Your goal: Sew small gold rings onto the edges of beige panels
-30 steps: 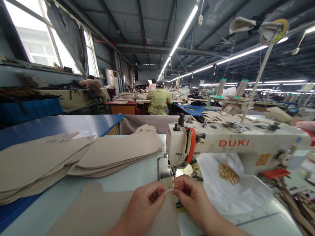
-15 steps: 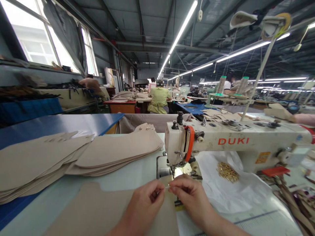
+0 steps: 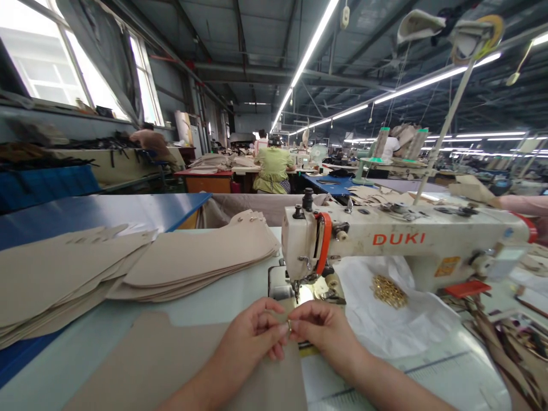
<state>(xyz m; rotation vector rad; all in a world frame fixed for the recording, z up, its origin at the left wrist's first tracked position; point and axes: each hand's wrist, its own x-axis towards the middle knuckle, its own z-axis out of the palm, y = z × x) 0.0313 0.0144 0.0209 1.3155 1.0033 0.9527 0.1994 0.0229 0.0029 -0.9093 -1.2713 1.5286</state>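
Note:
My left hand (image 3: 254, 334) and my right hand (image 3: 323, 334) meet fingertip to fingertip just in front of the needle of the white DUKI sewing machine (image 3: 402, 242). Both are pinched shut on a small metal ring (image 3: 290, 326) held between them. Under my hands lies a flat beige cut piece (image 3: 171, 365) on the pale table. A heap of small gold metal rings (image 3: 388, 291) sits on a white plastic sheet (image 3: 411, 325) under the machine arm, to the right of my hands.
Two stacks of beige cut pieces (image 3: 192, 265) lie at the left on the table and a blue board (image 3: 98, 211). Brown straps (image 3: 509, 342) pile up at the far right. A person in a green top (image 3: 273, 171) sits at a bench ahead. A thread stand (image 3: 445, 120) rises behind the machine.
My hands have closed together; the thin strand held stretched between them earlier is gone and the fingertips now touch around a small ring. The view has shifted slightly.

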